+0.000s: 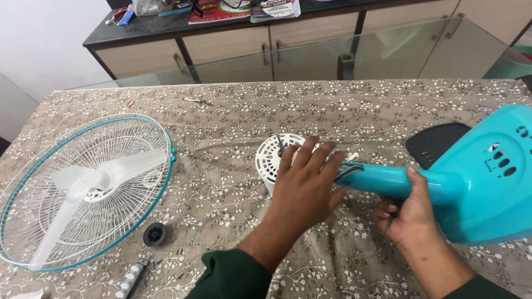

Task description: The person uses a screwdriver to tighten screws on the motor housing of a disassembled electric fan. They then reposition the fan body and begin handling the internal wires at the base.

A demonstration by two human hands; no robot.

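Right grip: right hand (409, 213) is clenching turquoise fan neck (382, 181).
Left grip: left hand (307, 185) is resting released on white motor housing (272, 158).
Handling: stiff, probably heavy base; neck is seeming best hold.

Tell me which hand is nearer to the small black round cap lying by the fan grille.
Left. The left hand lies flat over the white motor housing, up and to the right of the black cap. The right hand grips the turquoise fan neck, farther right.
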